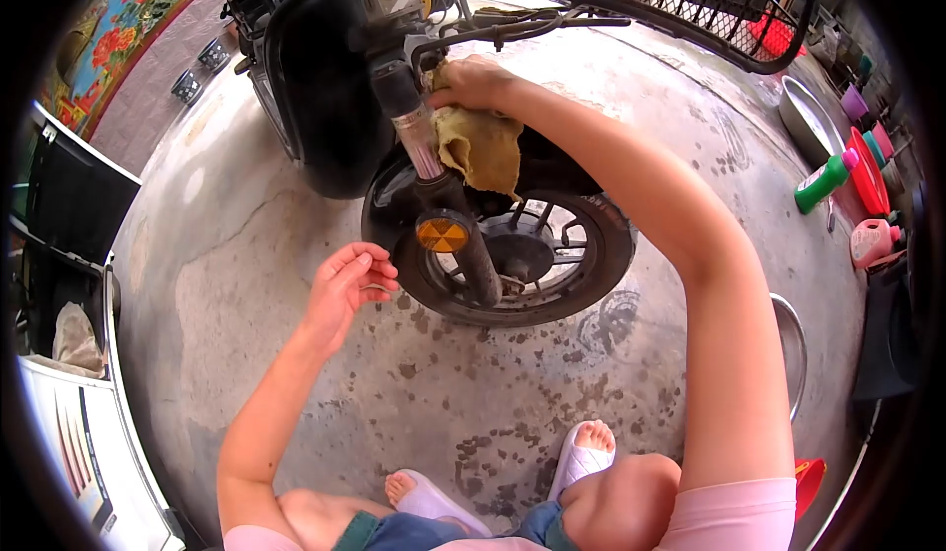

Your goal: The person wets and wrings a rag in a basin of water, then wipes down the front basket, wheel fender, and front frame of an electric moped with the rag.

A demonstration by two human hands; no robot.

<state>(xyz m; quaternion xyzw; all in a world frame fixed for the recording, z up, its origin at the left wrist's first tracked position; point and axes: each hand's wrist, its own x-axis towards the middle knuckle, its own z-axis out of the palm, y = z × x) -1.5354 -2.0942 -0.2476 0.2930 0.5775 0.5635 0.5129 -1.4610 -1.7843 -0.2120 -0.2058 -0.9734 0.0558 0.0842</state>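
In front of me stands a motorbike, its front wheel (619, 255) turned slightly and its fork (416, 137) upright before me. My right hand (475, 86) reaches past the fork, fingers closed on a yellowish cloth (481, 152) that hangs down over the black mudguard. Some of those fingertips are hidden behind the cloth and the fork. Left of the wheel, my left hand (353, 283) hovers with fingers loosely curled and apart, holding nothing. Nearest to it are the tyre and the round orange reflector (441, 233) on the fork.
A black wire basket (680, 4) juts out at the upper right. Along the right side are a metal basin (810, 117), a green bottle (824, 184), a red basin (867, 172) and a pink jug (873, 242). A white box (74, 443) stands at the left. Wet spots mark the concrete floor (227, 285).
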